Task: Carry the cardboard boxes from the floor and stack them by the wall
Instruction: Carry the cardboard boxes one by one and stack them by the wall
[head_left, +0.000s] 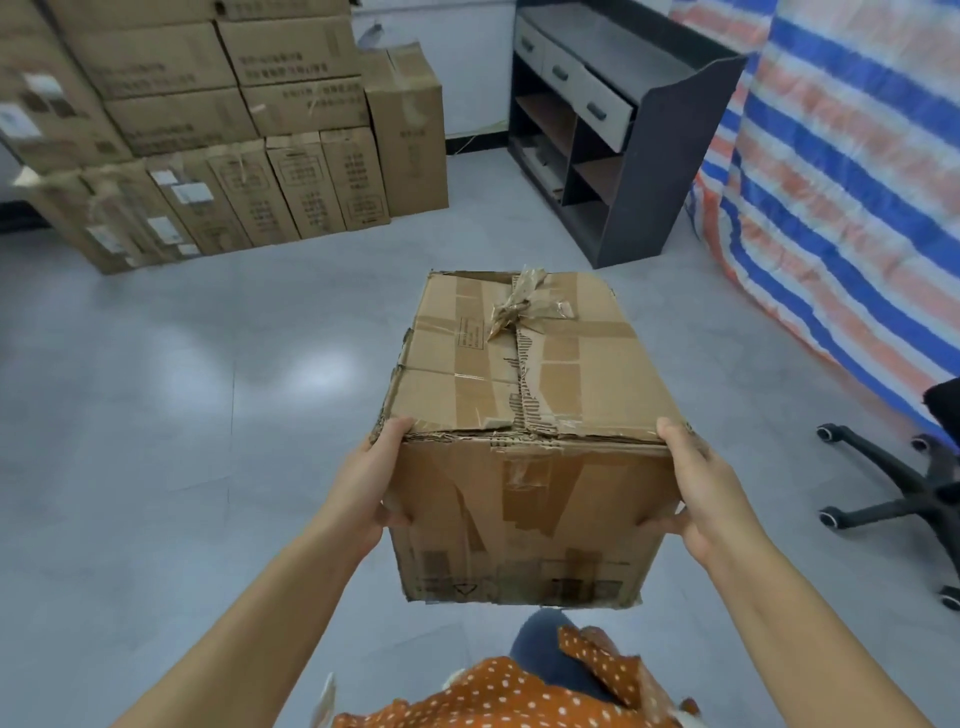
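Note:
A worn cardboard box (524, 395) with torn tape and crumpled plastic on its lid hangs in the air in front of me, above the grey floor. My left hand (371, 480) grips its left side, thumb on the near face. On the right side my right hand (693, 486) holds it the same way, fingers wrapped round the corner. A stack of cardboard boxes (218, 130) stands against the wall at the far left.
A dark desk with grey drawers (613, 140) stands at the far right of the wall. A striped blue, orange and white tarp (852, 171) covers the right side. An office chair base (914, 499) sits at the right edge. Grey floor (182, 415) stretches between me and the stack.

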